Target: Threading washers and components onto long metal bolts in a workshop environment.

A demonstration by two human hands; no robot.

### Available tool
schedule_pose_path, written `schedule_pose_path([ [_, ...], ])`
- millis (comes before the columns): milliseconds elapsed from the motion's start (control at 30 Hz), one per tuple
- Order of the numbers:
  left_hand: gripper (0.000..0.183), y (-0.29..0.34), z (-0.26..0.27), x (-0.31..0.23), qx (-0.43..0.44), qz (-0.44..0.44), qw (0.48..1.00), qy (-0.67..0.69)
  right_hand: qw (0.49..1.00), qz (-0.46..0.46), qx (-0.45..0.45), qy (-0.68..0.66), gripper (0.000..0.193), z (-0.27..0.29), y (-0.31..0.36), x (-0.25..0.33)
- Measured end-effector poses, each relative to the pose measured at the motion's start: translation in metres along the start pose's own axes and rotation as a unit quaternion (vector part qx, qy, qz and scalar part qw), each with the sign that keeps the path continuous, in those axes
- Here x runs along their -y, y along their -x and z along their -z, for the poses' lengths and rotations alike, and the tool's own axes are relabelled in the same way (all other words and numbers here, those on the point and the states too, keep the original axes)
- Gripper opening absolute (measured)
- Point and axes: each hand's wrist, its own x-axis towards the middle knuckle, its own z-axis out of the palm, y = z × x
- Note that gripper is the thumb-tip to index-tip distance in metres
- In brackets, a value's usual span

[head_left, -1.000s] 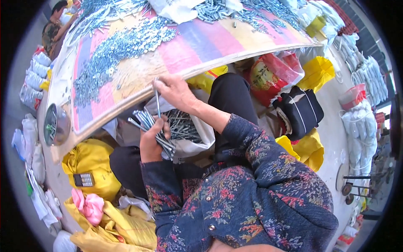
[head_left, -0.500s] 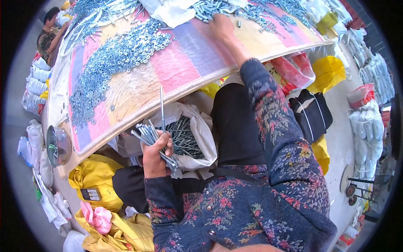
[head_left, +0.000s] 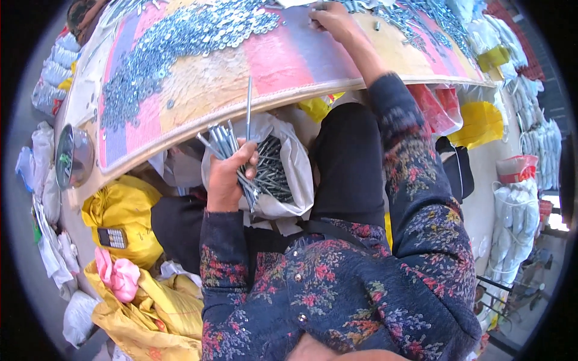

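Observation:
In my left hand [head_left: 226, 183] is a bundle of long, thin metal bolts [head_left: 224, 142], fingers wrapped round them, above an open white sack [head_left: 300, 183]. One longer bolt [head_left: 249, 102] stands upright from the grip, higher than the others. The sack holds many dark metal bolts [head_left: 274, 171]. My right hand [head_left: 337, 21] reaches across the table to the cloth near its top, fingers curled together. A small shiny bit shows at its fingertips, too small to name. To the left of that hand spreads a heap of metal washers [head_left: 180, 48].
A striped cloth [head_left: 280, 57] covers the table. More metal bolts [head_left: 409, 24] lie at its far right. A metal bowl [head_left: 75, 156] sits at the left corner. Yellow bags [head_left: 123, 210], one with a calculator [head_left: 112, 238] on it, are at lower left. Packed white bundles [head_left: 512, 222] line the right.
My right hand has moved left, off the bolt pile and onto the cloth. The left hand still grips its bundle. The whole view has shifted, so the table sits higher in it.

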Motion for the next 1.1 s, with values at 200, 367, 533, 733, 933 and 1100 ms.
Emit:
schedule_pose_path([
  [200, 0.015, 0.007, 0.011, 0.000, -0.036, -0.003, 0.999, -0.032, 0.908, -0.061, 0.085, -0.406, 0.017, -0.039, 0.124, 0.116],
  [367, 0.016, 0.014, 0.024, -0.002, -0.009, -0.017, 0.999, -0.040, 0.937, -0.028, 0.141, -0.319, 0.020, -0.055, 0.156, 0.146],
  [533, 0.014, 0.020, 0.034, -0.013, -0.027, -0.042, 0.998, 0.032, 0.892, -0.030, 0.362, -0.268, 0.023, -0.086, 0.190, 0.191],
  [733, 0.021, 0.024, 0.053, -0.024, -0.068, -0.045, 0.974, 0.211, 0.899, 0.006, 0.360, -0.249, 0.026, -0.134, 0.236, 0.212],
  [933, 0.025, 0.045, 0.067, -0.029, 0.015, -0.048, 0.955, 0.293, 0.914, 0.015, 0.374, -0.158, 0.037, -0.137, 0.194, 0.230],
  [1100, 0.031, 0.046, 0.073, -0.039, 0.046, -0.100, 0.950, 0.293, 0.926, 0.315, 0.170, 0.124, 0.032, -0.180, 0.139, 0.229],
])
